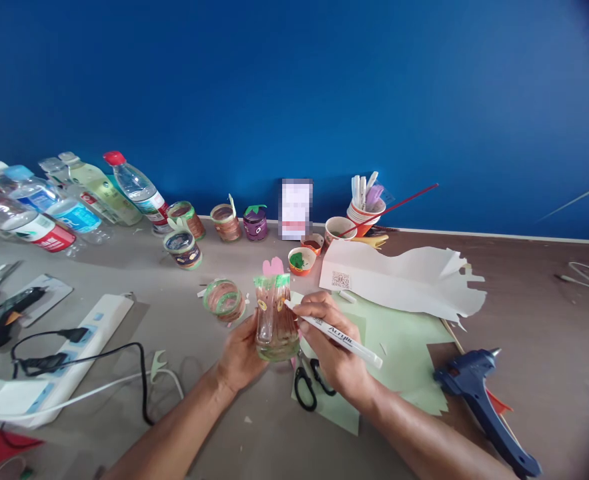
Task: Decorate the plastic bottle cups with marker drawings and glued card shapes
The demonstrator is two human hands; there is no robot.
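My left hand (241, 357) is wrapped around the side of a cut plastic bottle piece (275, 327), brown-streaked with a green band at its upper edge and two yellowish eye shapes. Pink paper ears (273, 267) show just beyond that edge. In my right hand (334, 340) is a white acrylic marker (341, 339), its tip at the right eye shape; whether it touches cannot be told. Under the right hand lie black-handled scissors (305, 390) on pale green paper (394, 353). Left of the held piece stands another painted bottle cup (224, 300).
Finished-looking painted cups (255, 223) and several bottles (137, 187) line the back. Paint dishes (301, 261), a paper cup (341, 230) and a torn white sheet (399, 273) lie beyond my hands. A blue glue gun (489, 407) lies right, a corded power strip (84, 353) left.
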